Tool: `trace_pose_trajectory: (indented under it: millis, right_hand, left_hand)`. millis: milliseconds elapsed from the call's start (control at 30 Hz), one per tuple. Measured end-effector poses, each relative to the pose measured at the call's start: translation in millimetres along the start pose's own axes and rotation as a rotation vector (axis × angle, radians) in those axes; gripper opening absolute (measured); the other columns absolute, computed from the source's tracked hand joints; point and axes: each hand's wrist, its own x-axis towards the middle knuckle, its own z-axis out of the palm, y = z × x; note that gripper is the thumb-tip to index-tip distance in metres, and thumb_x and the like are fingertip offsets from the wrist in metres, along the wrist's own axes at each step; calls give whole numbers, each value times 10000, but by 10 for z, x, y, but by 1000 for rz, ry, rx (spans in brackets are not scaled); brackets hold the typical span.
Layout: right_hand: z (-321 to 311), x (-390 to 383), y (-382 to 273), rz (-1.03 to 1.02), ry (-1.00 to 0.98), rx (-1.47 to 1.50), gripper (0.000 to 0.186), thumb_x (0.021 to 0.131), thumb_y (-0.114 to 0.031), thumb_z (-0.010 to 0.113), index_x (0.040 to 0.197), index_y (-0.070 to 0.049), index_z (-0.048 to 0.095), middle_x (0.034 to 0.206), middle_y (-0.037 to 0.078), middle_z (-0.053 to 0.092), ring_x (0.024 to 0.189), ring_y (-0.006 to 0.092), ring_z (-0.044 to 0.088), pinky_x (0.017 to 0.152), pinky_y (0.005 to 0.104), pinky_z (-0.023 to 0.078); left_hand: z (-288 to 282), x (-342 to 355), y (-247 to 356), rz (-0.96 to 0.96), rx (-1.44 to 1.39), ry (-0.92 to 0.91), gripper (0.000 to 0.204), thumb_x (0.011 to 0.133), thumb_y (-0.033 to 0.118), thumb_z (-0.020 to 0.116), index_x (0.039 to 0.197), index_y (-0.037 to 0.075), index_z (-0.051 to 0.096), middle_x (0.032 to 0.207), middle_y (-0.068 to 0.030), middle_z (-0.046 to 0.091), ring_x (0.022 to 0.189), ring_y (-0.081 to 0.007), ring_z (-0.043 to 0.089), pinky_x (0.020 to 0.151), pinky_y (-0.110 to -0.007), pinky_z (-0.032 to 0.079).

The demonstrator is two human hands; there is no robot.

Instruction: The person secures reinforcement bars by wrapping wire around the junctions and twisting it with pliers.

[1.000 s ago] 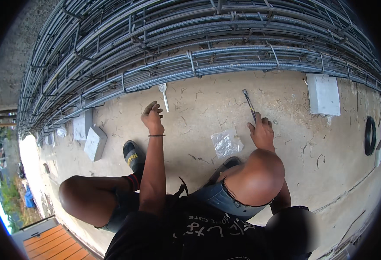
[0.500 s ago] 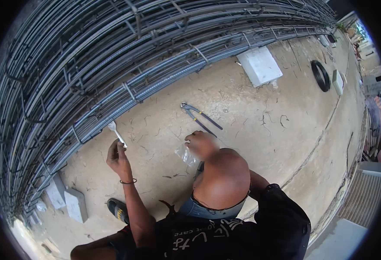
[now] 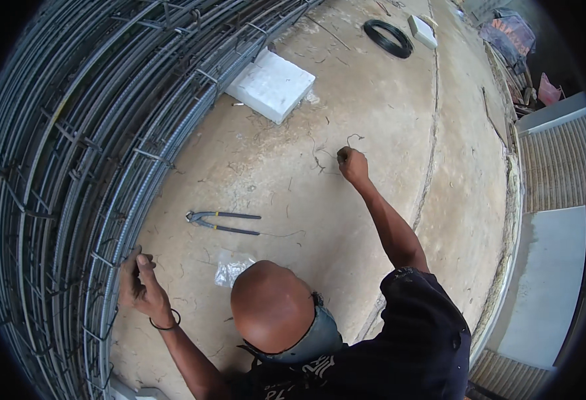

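Note:
My left hand [image 3: 143, 285] is at the near edge of the stacked rebar cages [image 3: 129, 180], fingers bent in and thumb raised. What it holds, if anything, is hidden. My right arm stretches forward over the concrete floor, the right hand [image 3: 353, 167] closed with fingertips together. A thin bent wire [image 3: 354, 138] shows just beyond those fingers; whether they grip it I cannot tell. Between my hands lie end-cutting pincers [image 3: 223, 223] with dark, yellow-banded handles. A crumpled clear plastic bag [image 3: 233, 268] rests on the floor beside my bare knee [image 3: 273, 307].
A white block [image 3: 273, 85] sits against the cages ahead. Farther off are a coil of black wire [image 3: 387, 39] and a smaller white block [image 3: 423, 31]. Wire scraps are scattered over the floor. Ribbed panels [image 3: 556, 163] stand along the right side.
My view has swung right. The right hand has moved from beside the plastic bag, out forward and right. The left hand has moved to the cages; its white spoon-like piece is no longer visible.

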Motion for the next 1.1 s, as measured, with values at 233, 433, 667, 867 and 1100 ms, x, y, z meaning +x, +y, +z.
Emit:
trace_pose_trajectory:
  millis: [233, 433, 667, 867, 1100]
  right_hand:
    - [-141, 345, 775, -33, -26, -215, 263, 755, -259, 703, 953, -87, 690, 868, 210, 640, 848, 359, 613, 747, 428, 486]
    - [98, 430, 719, -111, 49, -153, 158, 787, -197, 637, 832, -47, 665, 797, 210, 621, 802, 375, 593, 722, 447, 469]
    - [9, 257, -47, -91, 165, 175, 122, 886, -122, 580, 900, -9, 623, 848, 156, 649, 698, 278, 595, 641, 344, 476]
    - [-391, -995, -2191, 196, -727, 1434, 153, 919, -144, 580, 964, -2, 614, 817, 48, 632, 667, 93, 543, 609, 233, 449]
    - [-211, -1487, -2693, -23, -842, 1283, 184, 938, -177, 554, 978, -11, 620, 802, 37, 618, 663, 93, 534, 631, 231, 443]
  left_hand:
    - [-94, -153, -201, -166, -8, -25, 226, 911, 142, 580, 1019, -45, 648, 732, -85, 611, 628, -125, 537, 584, -254, 449]
    - [-212, -245, -251, -213, -82, 40, 235, 912, 159, 587, 1023, -38, 650, 716, -72, 608, 624, -112, 547, 572, -245, 446]
    - [-141, -349, -267, -291, -200, 72, 209, 878, 123, 629, 1023, -22, 668, 776, -72, 643, 680, -111, 610, 620, -237, 493]
    - [402, -277, -229, -465, -365, -185, 384, 904, 262, 622, 1164, -20, 600, 953, -113, 672, 810, -140, 624, 672, -241, 497]
    - [500, -160, -146, -569, -659, -305, 280, 898, 178, 621, 1057, -52, 627, 895, -116, 681, 763, -135, 641, 589, -236, 483]
